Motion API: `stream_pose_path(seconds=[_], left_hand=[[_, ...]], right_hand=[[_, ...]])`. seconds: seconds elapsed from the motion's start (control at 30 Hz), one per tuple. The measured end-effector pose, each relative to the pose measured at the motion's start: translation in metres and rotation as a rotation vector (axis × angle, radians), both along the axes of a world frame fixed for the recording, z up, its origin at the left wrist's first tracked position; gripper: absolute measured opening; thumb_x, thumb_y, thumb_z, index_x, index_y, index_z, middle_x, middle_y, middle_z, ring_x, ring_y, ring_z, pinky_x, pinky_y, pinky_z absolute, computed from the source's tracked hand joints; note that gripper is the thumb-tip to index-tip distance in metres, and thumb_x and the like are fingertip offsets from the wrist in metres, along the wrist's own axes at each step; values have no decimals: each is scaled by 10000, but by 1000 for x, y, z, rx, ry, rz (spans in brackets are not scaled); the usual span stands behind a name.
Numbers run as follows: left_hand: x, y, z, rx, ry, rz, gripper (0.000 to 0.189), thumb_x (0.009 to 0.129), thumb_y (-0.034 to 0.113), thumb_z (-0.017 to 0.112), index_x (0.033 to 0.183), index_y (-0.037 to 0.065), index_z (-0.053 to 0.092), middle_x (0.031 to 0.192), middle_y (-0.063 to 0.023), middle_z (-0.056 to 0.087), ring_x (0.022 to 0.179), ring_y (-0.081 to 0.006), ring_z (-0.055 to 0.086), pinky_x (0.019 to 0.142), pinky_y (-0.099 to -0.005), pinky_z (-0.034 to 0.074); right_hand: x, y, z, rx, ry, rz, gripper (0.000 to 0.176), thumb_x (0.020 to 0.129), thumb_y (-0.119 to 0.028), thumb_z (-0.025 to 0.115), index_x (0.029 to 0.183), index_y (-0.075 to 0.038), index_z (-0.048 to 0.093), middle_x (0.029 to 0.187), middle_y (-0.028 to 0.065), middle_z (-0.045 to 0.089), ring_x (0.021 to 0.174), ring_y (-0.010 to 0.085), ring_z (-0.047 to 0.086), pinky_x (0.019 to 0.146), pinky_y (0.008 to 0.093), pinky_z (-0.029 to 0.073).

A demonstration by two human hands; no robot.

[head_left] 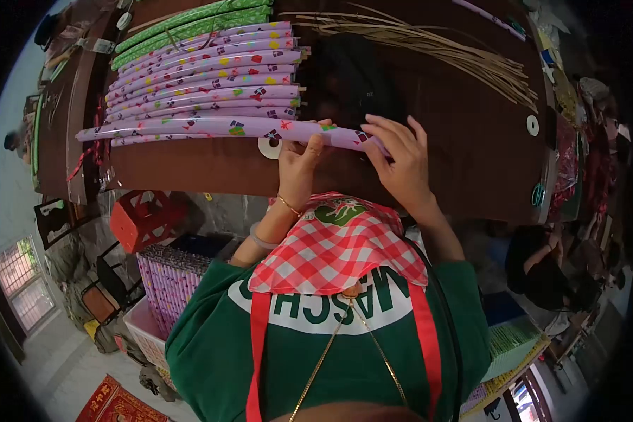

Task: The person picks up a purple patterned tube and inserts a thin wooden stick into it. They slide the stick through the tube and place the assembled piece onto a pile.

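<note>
A long roll of purple gift-print wrapping paper (211,126) lies crosswise in front of me, at the near side of a row of similar purple rolls (204,74). My left hand (299,165) is closed around it near its right part, thumb on top. At the roll's right end, my right hand (401,151) grips it with the fingers bent over the end; the fingertips partly hide that end. A white tape roll (269,148) sits on the brown table (204,169) beside my left hand, partly covered by the purple roll.
Green rolls (190,32) lie behind the purple ones. Thin wooden strips (457,56) spread across the back right, near a dark item (355,77). Another tape roll (533,126) and teal scissors (538,194) are at the right edge. A red stool (144,218) stands below left. Another person (538,264) sits right.
</note>
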State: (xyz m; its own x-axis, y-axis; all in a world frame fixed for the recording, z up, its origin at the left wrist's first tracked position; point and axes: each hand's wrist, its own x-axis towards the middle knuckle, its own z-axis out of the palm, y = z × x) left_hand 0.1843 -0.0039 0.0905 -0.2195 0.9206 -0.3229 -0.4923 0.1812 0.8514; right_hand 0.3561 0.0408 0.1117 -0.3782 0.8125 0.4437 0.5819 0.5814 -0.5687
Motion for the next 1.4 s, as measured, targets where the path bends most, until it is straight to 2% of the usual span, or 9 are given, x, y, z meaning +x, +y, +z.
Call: stream_pose_path(seconds=[0.33, 0.57, 0.63, 0.77, 0.93, 1.03, 1.2, 1.27, 1.4], left_hand=[[4, -12, -4, -57, -42, 74, 291, 880, 129, 541, 1121, 0, 440, 1145, -119, 544, 987, -180, 558, 810, -311, 505], [5, -14, -13, -12, -26, 42, 309, 877, 149, 552, 1125, 7, 435, 1150, -119, 542, 1001, -182, 550, 821, -323, 501], [5, -14, -10, -55, 10, 38, 325, 880, 163, 549, 1138, 14, 421, 1152, -119, 539, 1011, -190, 545, 837, -333, 492], [5, -13, -13, -38, -6, 29, 330, 887, 172, 537, 1146, 14, 408, 1161, -123, 530, 1024, -199, 537, 857, -345, 484], [5, -14, -17, 17, -28, 13, 315, 893, 164, 525, 1138, 6, 407, 1170, -131, 518, 1049, -208, 524, 876, -354, 479], [3, -15, -16, 23, -30, -6, 302, 893, 150, 522, 1135, 6, 412, 1166, -130, 519, 1048, -210, 525, 878, -352, 478], [1, -15, -10, 14, -26, -25, 282, 893, 138, 521, 1124, 8, 425, 1165, -128, 520, 1044, -203, 527, 867, -340, 483], [0, -16, -8, 5, -13, -30, 279, 891, 138, 524, 1121, 9, 430, 1163, -128, 522, 1039, -199, 530, 858, -334, 486], [-2, -18, -9, -33, -26, -22, 290, 882, 146, 542, 1118, 13, 438, 1146, -113, 539, 992, -176, 549, 817, -312, 500]], right_hand=[[-13, 6, -19, -657, 9, 20, 288, 753, -355, 633, 952, -148, 642, 830, 36, 642, 733, 271, 601, 703, 365, 459], [-1, -4, -21, -413, -177, 160, 391, 725, -313, 661, 1062, -125, 600, 1008, 63, 612, 950, 248, 566, 853, 371, 415], [3, -6, -15, -201, 76, 109, 388, 728, -236, 668, 1079, -94, 586, 1077, 94, 583, 1001, 269, 537, 932, 371, 365], [31, -7, -12, -324, 650, -158, 217, 830, -64, 558, 1040, -16, 588, 1085, 103, 578, 996, 192, 552, 849, 276, 427], [34, -4, -5, -509, 375, -179, 199, 822, -122, 583, 995, -31, 618, 1020, 87, 613, 929, 214, 582, 811, 304, 440], [28, -2, -20, -275, 48, -5, 248, 805, -221, 603, 971, -38, 627, 978, 111, 627, 883, 276, 586, 803, 333, 435], [19, 6, -19, -644, -46, 40, 302, 789, -296, 623, 951, -42, 654, 872, 125, 648, 783, 271, 620, 725, 337, 468], [19, 13, -21, -953, -7, 160, 274, 831, -211, 603, 1028, -23, 631, 816, 84, 665, 722, 135, 616, 674, 247, 473], [19, 18, -22, -1147, 91, 240, 276, 832, -180, 605, 1040, 1, 621, 816, 57, 653, 742, 70, 574, 666, 207, 454]])
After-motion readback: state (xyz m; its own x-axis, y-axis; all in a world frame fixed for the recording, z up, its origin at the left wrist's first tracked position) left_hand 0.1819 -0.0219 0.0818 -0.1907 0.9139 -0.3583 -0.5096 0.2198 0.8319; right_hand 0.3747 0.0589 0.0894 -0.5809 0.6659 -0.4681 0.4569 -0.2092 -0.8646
